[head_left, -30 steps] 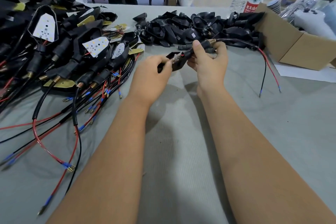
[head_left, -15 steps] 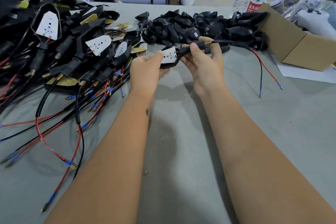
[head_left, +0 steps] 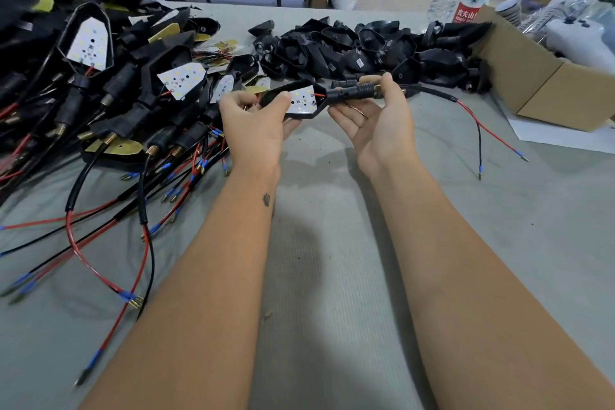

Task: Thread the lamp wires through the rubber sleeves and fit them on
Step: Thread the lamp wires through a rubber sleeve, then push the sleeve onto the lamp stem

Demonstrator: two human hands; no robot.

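Fingertips of the left hand (head_left: 256, 120) pinch the lamp housing (head_left: 299, 102) at its left end, while the right hand (head_left: 372, 116) lies palm up, thumb and forefinger nipping the rubber sleeve (head_left: 352, 93). Since half a second ago the lamp has turned flat, its LED board facing up, and the right fingers have loosened: the sleeve looks seated, so this one seems nearly ready for the finished pile (head_left: 100, 83) at left. Its wires (head_left: 479, 130) trail right across the table (head_left: 332, 243). Farther back, the bare housings (head_left: 349, 46) blur into one black heap, and the sleeve's joint is partly hidden by the thumb.
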